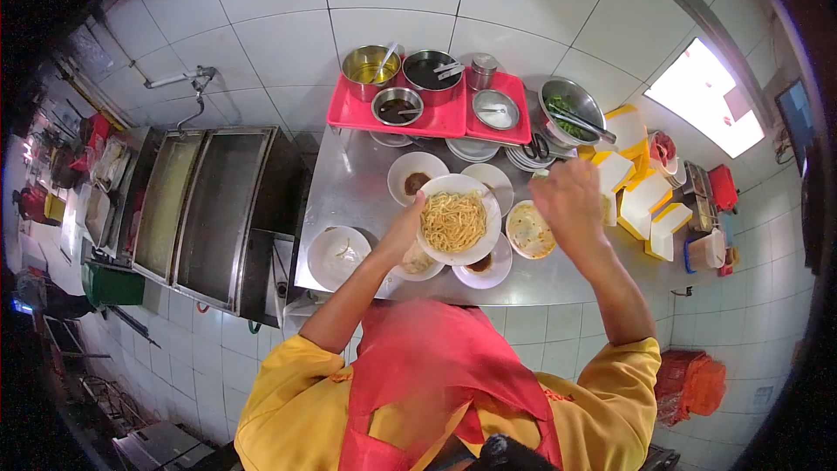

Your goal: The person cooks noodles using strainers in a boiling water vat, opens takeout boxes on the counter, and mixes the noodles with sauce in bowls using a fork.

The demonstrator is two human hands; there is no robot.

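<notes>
My left hand (404, 231) grips the rim of a white bowl of noodles (453, 221), thumb over the edge, and tilts it slightly above the other bowls. My right hand (565, 199) is raised over the right side of the table with its fingers curled together; what they hold, if anything, is hidden. Just below and left of it is a bowl with orange-brown residue (529, 231). Under the noodle bowl stand a bowl with dark sauce (488, 272) and a partly hidden bowl (420, 267). Behind it sits another sauce bowl (413, 176).
A nearly bare white bowl (338, 257) stands on the steel table (349, 183). At the back, a red tray (449, 122) carries sauce pots. To the right are a steel bowl of greens with tongs (571, 109) and yellow-white takeaway boxes (643, 201). Steel vats (222, 209) stand left.
</notes>
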